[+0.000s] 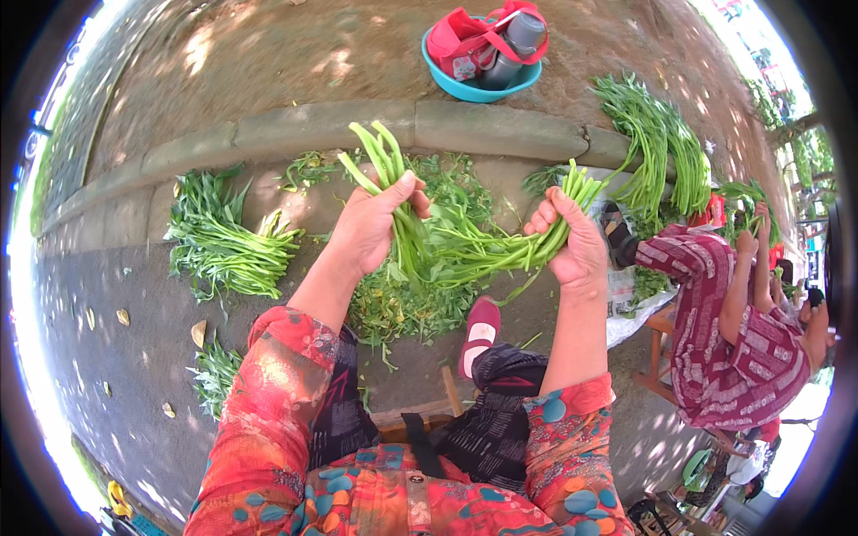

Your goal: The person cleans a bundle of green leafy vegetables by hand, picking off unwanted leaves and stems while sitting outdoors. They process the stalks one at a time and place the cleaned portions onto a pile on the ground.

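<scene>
My left hand (375, 224) grips a few thick green stems (382, 155), their cut ends pointing up and their leafy part hanging below the fist. A larger bunch of leafy stem greens (509, 254) is in my right hand (573, 241), with its cut ends sticking up past the thumb. The leafy ends of both bunches meet and overlap between my hands, so I cannot tell which leaves belong to which. Beneath them a heap of loose leaves and trimmings (415, 315), some yellowed, lies on the pavement.
A pile of greens (231, 234) lies at left, a smaller one (218, 375) nearer me. Beyond the stone kerb (496, 130), a turquoise basin (462, 90) holds a red bag (462, 43) and a grey flask (513, 53). Long greens (660, 147) drape the kerb near a seated person (710, 321).
</scene>
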